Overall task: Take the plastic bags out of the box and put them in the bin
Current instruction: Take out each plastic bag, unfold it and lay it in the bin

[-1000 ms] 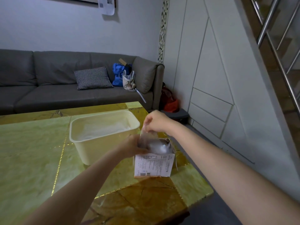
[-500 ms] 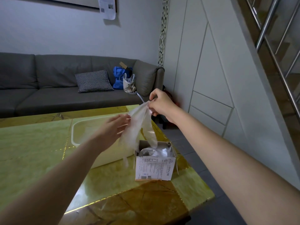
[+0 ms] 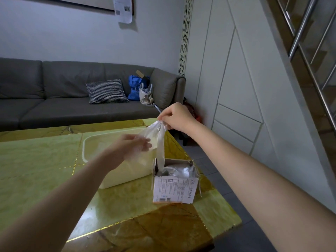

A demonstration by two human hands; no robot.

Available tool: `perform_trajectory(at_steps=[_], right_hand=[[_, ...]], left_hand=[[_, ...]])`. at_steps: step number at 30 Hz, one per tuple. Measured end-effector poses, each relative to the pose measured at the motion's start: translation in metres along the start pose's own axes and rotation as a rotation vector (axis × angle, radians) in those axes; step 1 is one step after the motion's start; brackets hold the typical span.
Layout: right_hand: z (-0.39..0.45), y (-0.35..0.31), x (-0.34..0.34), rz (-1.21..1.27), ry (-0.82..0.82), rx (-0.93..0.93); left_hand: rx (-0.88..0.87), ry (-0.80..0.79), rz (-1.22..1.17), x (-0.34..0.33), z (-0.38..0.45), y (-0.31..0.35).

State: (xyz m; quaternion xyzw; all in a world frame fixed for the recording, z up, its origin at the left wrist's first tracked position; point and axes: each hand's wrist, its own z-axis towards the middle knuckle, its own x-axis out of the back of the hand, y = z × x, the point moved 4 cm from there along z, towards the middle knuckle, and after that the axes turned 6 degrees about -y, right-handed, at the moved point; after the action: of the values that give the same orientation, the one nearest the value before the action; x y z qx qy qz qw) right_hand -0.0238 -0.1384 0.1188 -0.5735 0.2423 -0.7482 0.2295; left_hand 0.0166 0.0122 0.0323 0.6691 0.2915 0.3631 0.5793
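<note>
A small white cardboard box (image 3: 173,190) with printed labels stands open on the table, with crumpled clear plastic bags (image 3: 177,170) inside. My right hand (image 3: 177,117) pinches the top of one clear plastic bag (image 3: 159,140), which stretches down into the box. My left hand (image 3: 133,146), blurred, touches that bag's left side with spread fingers, above the cream plastic bin (image 3: 91,148). The bin sits just left of the box, partly hidden behind my left forearm.
The yellow-green marble table (image 3: 36,170) ends close to the right of the box, with grey floor beyond. A grey sofa (image 3: 63,106) with a checked cushion and bags stands behind the table. White wall panels and a stair rail are at the right.
My right hand lifted a plastic bag up out of the box. My left hand let go of the box and rose to the hanging bag over the bin.
</note>
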Motion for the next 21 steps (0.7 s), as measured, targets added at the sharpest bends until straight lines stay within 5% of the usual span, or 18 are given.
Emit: perform_trajectory(at_steps=[6, 12, 17, 19, 21], right_hand=[[0.005, 0.019, 0.007, 0.024, 0.201, -0.025], [0.028, 0.019, -0.035, 0.238, 0.161, -0.043], [0.056, 0.028, -0.085, 0.104, -0.011, -0.106], [0.064, 0.033, -0.100, 0.042, -0.082, -0.126], [0.071, 0.038, -0.114, -0.045, -0.198, -0.144]], left_hand=[[-0.009, 0.023, -0.156, 0.036, 0.001, -0.011], [0.035, 0.515, -0.327, 0.100, 0.004, -0.013], [-0.011, 0.887, 0.325, 0.144, 0.012, -0.008], [-0.140, 0.864, 0.550, 0.138, 0.022, 0.002], [-0.293, 0.643, 0.788, 0.117, 0.034, 0.007]])
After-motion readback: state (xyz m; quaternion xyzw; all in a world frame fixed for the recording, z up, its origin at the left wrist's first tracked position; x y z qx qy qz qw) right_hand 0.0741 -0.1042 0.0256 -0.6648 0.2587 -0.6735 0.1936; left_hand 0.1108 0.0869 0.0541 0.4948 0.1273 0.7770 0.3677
